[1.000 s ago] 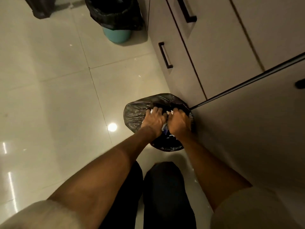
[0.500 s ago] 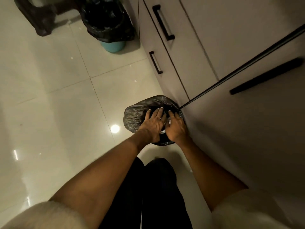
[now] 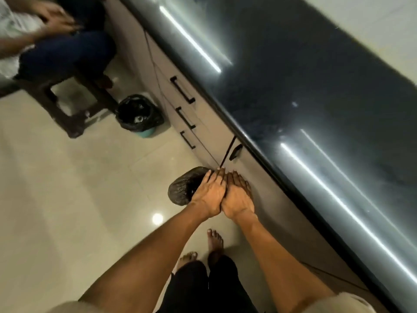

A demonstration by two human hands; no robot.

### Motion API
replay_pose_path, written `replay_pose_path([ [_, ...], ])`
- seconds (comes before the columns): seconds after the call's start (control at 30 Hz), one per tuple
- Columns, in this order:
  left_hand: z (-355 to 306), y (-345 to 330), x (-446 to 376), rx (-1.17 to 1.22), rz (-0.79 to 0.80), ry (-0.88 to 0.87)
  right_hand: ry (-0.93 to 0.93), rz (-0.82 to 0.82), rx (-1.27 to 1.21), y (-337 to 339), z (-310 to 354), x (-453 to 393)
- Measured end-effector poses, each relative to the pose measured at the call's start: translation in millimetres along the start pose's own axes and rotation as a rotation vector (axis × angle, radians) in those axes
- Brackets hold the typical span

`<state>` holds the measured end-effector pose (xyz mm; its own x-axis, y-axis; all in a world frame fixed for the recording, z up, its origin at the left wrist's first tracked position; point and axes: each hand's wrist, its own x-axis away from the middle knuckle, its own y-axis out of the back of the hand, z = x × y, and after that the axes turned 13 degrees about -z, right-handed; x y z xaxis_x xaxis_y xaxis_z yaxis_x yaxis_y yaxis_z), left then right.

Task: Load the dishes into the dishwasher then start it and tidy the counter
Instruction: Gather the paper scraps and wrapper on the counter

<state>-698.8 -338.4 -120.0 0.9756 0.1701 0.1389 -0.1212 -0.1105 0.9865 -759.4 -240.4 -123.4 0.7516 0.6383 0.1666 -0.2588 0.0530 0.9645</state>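
A small bin lined with a grey-black bag stands on the floor against the cabinet front. My left hand and my right hand hover side by side above its right part, fingers straight and pointing away from me, edges touching. Neither hand holds anything. The dark glossy counter runs diagonally across the right side and shows only light reflections. No dishes or dishwasher interior are in view.
A second bin with a black bag on a teal base stands further along the cabinets. Drawer handles line the cabinet front. A person sits on a dark stool at the top left. My bare feet stand on pale floor tiles.
My hands have left the bag's bunched top and risen above the bin with fingers straightened. The view has lifted, now showing the counter, the stool and the seated person.
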Motion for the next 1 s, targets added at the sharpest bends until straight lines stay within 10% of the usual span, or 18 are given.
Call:
replay_pose_path([
  [0.47, -147.4, 87.2, 43.6, 0.116, -0.201, -0.635, -0.465, -0.356, -0.051, 107.1, -60.8, 191.0],
  [1.0, -468.3, 99.6, 32.8, 0.139, -0.165, -1.171, -1.109, -0.557, -0.016, 138.9, -286.0, 382.3],
])
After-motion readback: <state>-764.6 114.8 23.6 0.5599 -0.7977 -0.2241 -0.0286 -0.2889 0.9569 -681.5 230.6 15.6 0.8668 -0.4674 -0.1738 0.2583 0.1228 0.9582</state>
